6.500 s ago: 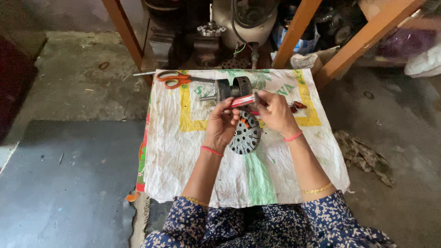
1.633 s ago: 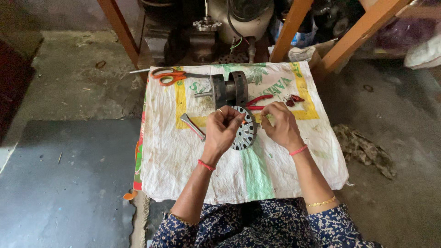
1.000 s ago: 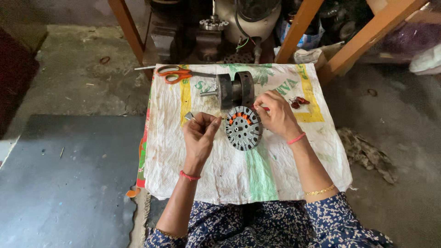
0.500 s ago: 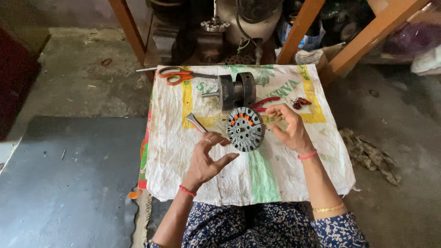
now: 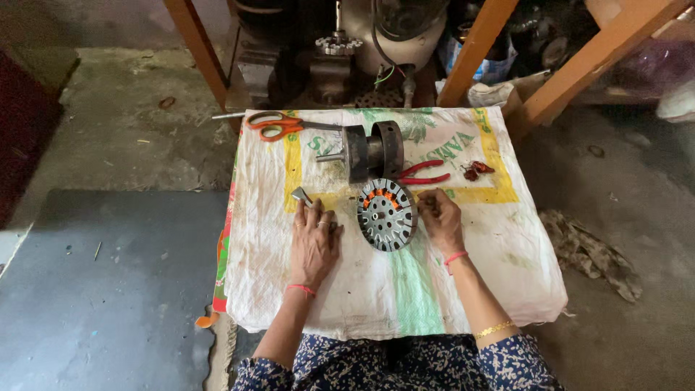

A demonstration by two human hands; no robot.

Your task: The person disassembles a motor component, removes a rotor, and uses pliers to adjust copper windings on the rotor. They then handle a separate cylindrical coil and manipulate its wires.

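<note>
The fingers (image 5: 323, 224) of the left hand (image 5: 314, 246) are lying flat and slightly spread on the white woven sack cloth (image 5: 376, 297), palm down, holding nothing; their tips are reaching a small grey metal piece (image 5: 301, 195), though I cannot tell if they are touching it. The right hand (image 5: 440, 221) is resting on the cloth with its fingers curled together into a loose fist, just beside the right edge of the round grey metal stator disc with orange windings (image 5: 386, 214); whether something thin is pinched inside, I cannot tell. The one disc is lying flat between the two hands, in the middle of the cloth. Each wrist is wearing one red thread band.

Behind the disc, one dark cylindrical metal motor part (image 5: 371, 150) is lying on its side, with one pair of red-handled pliers (image 5: 422, 172) at its right. Farther back, one pair of orange-handled scissors (image 5: 279, 125) is lying near the far left corner.
</note>
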